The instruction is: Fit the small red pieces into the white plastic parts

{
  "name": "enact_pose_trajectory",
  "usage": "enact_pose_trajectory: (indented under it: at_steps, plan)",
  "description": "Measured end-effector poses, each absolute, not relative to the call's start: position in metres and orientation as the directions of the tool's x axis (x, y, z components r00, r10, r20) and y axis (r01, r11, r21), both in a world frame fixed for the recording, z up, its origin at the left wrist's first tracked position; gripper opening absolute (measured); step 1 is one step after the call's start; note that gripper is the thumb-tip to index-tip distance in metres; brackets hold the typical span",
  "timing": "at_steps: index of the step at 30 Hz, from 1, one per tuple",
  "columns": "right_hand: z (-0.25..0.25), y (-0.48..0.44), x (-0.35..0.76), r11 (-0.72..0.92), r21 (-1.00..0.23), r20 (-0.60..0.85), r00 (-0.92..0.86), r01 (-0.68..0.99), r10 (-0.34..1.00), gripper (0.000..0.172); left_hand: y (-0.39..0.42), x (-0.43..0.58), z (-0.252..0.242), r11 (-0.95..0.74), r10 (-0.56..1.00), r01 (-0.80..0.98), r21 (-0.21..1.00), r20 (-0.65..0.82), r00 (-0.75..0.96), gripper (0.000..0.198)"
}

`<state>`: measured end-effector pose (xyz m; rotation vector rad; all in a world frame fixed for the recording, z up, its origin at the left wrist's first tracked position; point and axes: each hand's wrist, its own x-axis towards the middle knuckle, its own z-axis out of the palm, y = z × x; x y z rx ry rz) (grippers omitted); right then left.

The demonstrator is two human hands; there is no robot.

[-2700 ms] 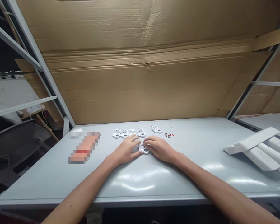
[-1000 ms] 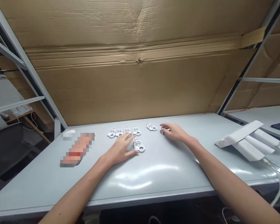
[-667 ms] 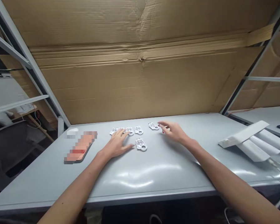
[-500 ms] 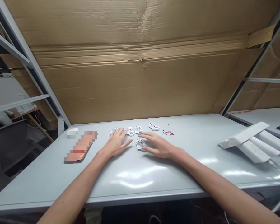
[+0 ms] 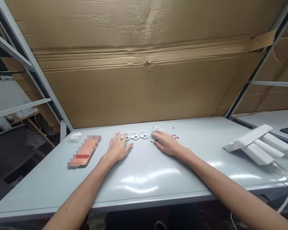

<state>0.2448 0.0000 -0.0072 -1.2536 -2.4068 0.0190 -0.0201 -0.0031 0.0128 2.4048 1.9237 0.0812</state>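
Observation:
Small white flat pieces shaped like animal faces, each with an oval opening, lie in a row across the table; one (image 5: pixel 134 135) is in the middle and another (image 5: pixel 143 134) lies to its right. My left hand (image 5: pixel 117 148) is open, fingers spread, its fingertips over the leftmost pieces (image 5: pixel 126 135). At the row's right end, the fingers and thumb of my right hand (image 5: pixel 168 143) close on a white piece (image 5: pixel 152 138), partly covering it. Just behind these fingers lies another white piece (image 5: pixel 156 128). Tiny red and black bits (image 5: pixel 175 136) are scattered beyond the right hand.
A pixelated orange phone-like slab (image 5: pixel 85 151) lies at left, with a small white object (image 5: pixel 76 135) behind it. White boxy devices with cables (image 5: pixel 259 147) stand at right. Cardboard (image 5: pixel 144 92) walls the back; metal posts (image 5: pixel 36 76) frame the sides.
My right hand has moved the nearer white piece back and right to the row's end. My left hand has shifted slightly left, uncovering more of the pieces.

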Motion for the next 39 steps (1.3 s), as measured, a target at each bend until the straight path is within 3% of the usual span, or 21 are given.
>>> enact_pose_trajectory:
  at_steps: [11, 15, 22, 25, 29, 35, 39]
  plan:
    - [-0.009, 0.028, 0.219, 0.508, -0.254, 0.323, -0.423, 0.823, 0.847, 0.033, -0.009, -0.014, 0.011, -0.17, 0.985, 0.984, 0.045, -0.022, 0.171, 0.068]
    - [-0.02, 0.03, 0.216, 0.564, -0.292, 0.376, -0.449, 0.772, 0.81, 0.039, -0.006, -0.016, 0.006, -0.209, 0.978, 0.975, 0.072, -0.007, 0.21, 0.07]
    - [-0.024, 0.031, 0.227, 0.575, -0.327, 0.302, -0.494, 0.75, 0.816, 0.046, -0.001, -0.02, 0.0, -0.241, 0.97, 0.957, 0.159, 0.058, 0.235, 0.067]
    - [-0.02, 0.04, 0.245, 0.488, -0.383, 0.284, -0.403, 0.784, 0.87, 0.053, -0.002, -0.02, 0.0, -0.248, 0.968, 0.958, 0.145, 0.056, 0.243, 0.064]
    - [-0.023, 0.054, 0.269, 0.405, -0.382, 0.253, -0.327, 0.831, 0.91, 0.053, -0.007, -0.015, 0.004, -0.303, 0.953, 0.943, 0.138, 0.053, 0.299, 0.064]
    - [-0.023, 0.053, 0.28, 0.45, -0.299, 0.189, -0.41, 0.842, 0.892, 0.048, -0.015, -0.005, 0.005, -0.42, 0.908, 0.891, 0.172, 0.066, 0.415, 0.061]
    - [-0.019, 0.049, 0.283, 0.481, -0.314, 0.211, -0.433, 0.819, 0.876, 0.041, -0.016, -0.003, 0.004, -0.453, 0.891, 0.874, 0.173, 0.07, 0.448, 0.06]
